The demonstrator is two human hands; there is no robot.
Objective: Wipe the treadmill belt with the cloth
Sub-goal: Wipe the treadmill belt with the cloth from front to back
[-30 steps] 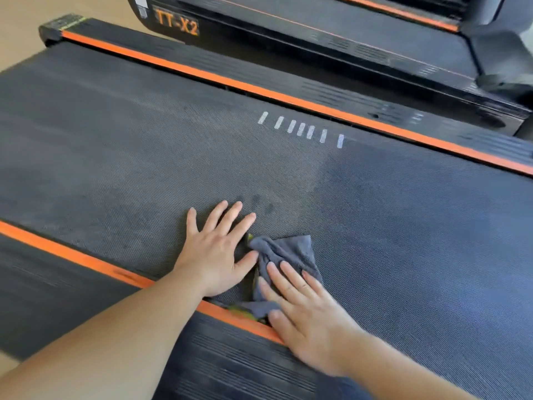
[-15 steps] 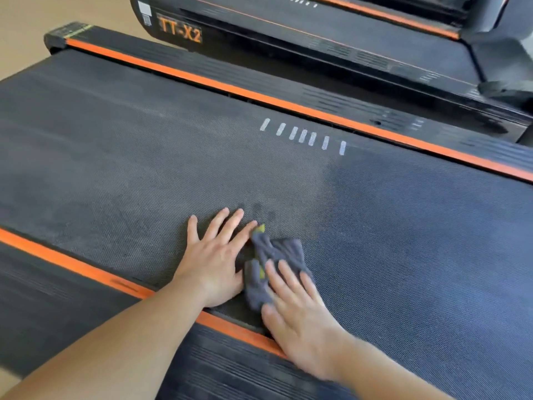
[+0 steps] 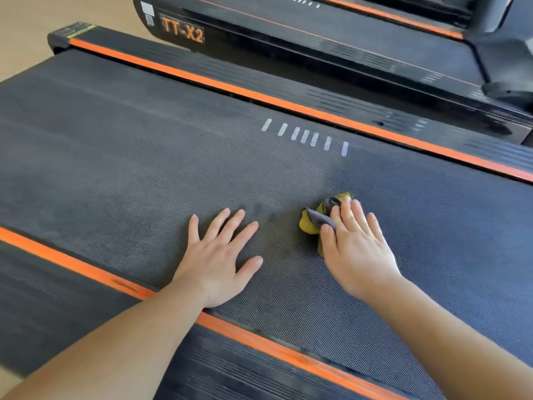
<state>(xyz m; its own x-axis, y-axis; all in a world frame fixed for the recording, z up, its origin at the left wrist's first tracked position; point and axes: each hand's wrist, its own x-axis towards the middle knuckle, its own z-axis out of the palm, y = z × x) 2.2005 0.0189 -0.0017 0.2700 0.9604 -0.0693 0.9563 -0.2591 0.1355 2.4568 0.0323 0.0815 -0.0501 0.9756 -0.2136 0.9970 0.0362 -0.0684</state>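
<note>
Fingers [image 3: 350, 215] straight, pressing bunched grey-yellow cloth [image 3: 310, 223]; right hand [image 3: 357, 249] shoved it outward.
Left hand [image 3: 219, 255] splayed, empty, on black textured treadmill belt [image 3: 144, 168]; darker right side probably wiped.

A second black treadmill [image 3: 331, 44] is standing well beyond the fingers [image 3: 350, 215], its orange TT-X2 label [image 3: 183, 31] facing this way. A pale tan floor [image 3: 26, 27] is showing far to their left.

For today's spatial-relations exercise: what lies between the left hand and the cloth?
Only bare belt, marked by a few faint dark spots. Nothing else separates the left hand from the cloth, as the head view shows.
</note>
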